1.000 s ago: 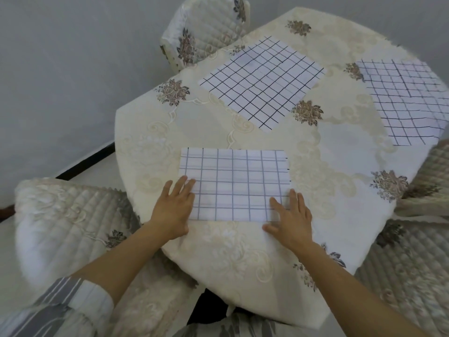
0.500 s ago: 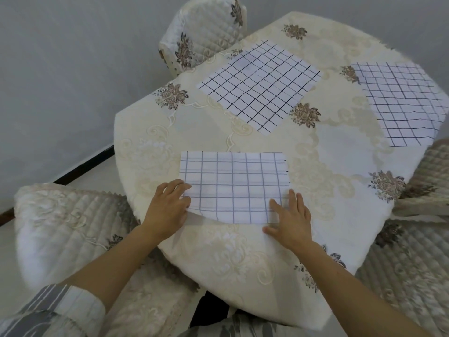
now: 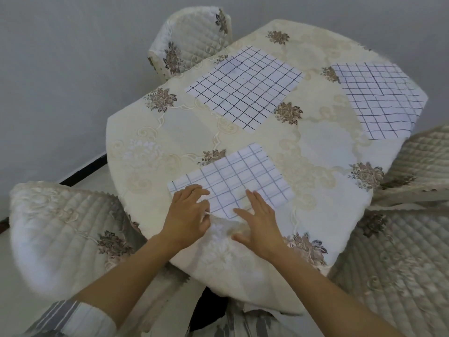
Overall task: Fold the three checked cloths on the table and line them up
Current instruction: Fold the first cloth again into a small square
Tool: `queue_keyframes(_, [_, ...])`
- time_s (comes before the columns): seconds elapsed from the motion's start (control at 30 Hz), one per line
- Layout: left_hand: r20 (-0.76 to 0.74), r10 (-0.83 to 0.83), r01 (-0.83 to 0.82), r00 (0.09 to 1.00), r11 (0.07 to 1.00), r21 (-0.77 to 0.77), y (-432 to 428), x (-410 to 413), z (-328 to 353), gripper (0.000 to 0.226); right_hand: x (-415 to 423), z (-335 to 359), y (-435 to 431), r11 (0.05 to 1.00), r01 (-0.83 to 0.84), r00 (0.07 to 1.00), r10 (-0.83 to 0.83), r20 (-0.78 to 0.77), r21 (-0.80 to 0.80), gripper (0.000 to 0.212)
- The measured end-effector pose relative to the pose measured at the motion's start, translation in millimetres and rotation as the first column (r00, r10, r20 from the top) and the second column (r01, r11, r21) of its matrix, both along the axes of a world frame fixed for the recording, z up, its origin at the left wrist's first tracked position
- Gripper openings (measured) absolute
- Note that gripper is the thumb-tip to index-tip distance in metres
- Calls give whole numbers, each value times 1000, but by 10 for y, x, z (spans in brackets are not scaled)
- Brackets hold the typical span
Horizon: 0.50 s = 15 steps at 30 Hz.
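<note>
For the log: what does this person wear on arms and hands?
The left hand and right hand are bare: no gloves, rings or watch visible. A grey-and-white striped sleeve is pushed up near the left elbow. The right forearm is bare as far as the frame shows.

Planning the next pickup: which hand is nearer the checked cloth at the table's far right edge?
Right. The right hand lies flat on the near cloth, closer to the far-right cloth; the left hand pinches the near cloth's left edge, farther away.
</note>
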<state>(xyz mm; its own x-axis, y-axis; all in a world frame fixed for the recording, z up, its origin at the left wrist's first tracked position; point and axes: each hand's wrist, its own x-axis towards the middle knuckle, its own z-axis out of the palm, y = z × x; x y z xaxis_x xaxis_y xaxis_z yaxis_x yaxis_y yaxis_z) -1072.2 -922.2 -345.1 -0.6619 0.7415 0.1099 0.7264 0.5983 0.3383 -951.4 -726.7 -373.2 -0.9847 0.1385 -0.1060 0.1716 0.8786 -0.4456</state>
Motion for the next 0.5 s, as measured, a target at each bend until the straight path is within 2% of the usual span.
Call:
queue_keyframes(0.2, [18, -86, 84, 996, 992, 90, 386, 456, 149, 12, 354, -92, 56, 984, 177, 984, -177, 32, -14, 41])
queue_keyframes(0.33, [0, -140, 139, 990, 984, 110, 551, 663, 230, 13, 562, -123, 222, 957, 279, 957, -284, 52, 78, 20])
queue_keyframes(0.5, [17, -211, 208, 977, 971, 120, 639, 771, 238, 14, 681, -206, 337, 924, 371, 925, -376, 54, 88, 14])
